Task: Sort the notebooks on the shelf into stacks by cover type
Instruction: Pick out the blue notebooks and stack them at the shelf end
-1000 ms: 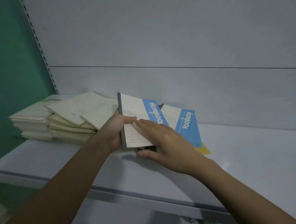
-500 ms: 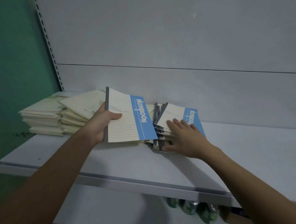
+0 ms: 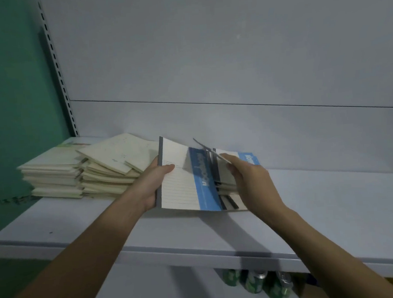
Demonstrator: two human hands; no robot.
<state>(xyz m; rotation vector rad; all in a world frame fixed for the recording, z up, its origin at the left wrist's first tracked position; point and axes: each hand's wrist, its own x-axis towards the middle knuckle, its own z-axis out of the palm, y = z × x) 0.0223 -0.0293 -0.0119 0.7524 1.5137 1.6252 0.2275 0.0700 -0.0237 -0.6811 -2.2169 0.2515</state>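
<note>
Gripping a blue-banded notebook [image 3: 184, 184] by its grey spine edge, the left hand [image 3: 151, 186] sits just left of centre in the frame, thumb laid across the lined cream cover and the other fingers hidden underneath, so the book is held tilted up off the shelf [image 3: 321, 215]. Right of it, the right hand [image 3: 248, 182] pinches the near edge of another thin notebook [image 3: 210, 151] lifted from the blue-banded pile [image 3: 230, 192], its fingers curled round the cover; how many books are in that pinch cannot be told through the blur. Both hands work at the middle of the frame, over the shelf's centre. At centre left lie two cream stacks [image 3: 77, 172], loosely squared, some covers skewed. These notebooks look light, thin and floppy: the held cover bows a little along its top edge, so a one-corner hold would likely let it sag or fan open. The spine is probably the stiffest part and the best place to take hold, with the thumb on top and fingers below. The smooth covers may slide over one another, so the pile could slump if pulled from the side. Green cans [image 3: 252, 283] show below the shelf at lower centre.
</note>
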